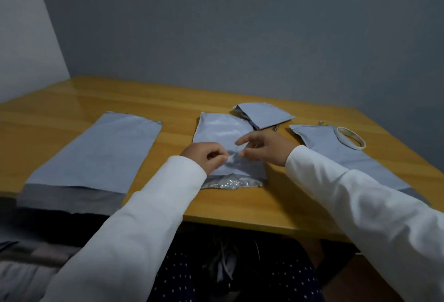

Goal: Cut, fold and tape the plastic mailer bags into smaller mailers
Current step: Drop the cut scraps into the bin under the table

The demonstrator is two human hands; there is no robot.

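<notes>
both sleeves (134, 217) reach in over the desk (240, 208) edge, left hand (204, 158) and right hand (266, 149) each with grip pinched on the middle mailer (221, 131), left of the tape roll (350, 137), so i'd keep that crease tight and flat before taping.

wooden table (240, 210) | grey wall (216, 25) behind | dotted dark fabric (177, 277) below
</notes>
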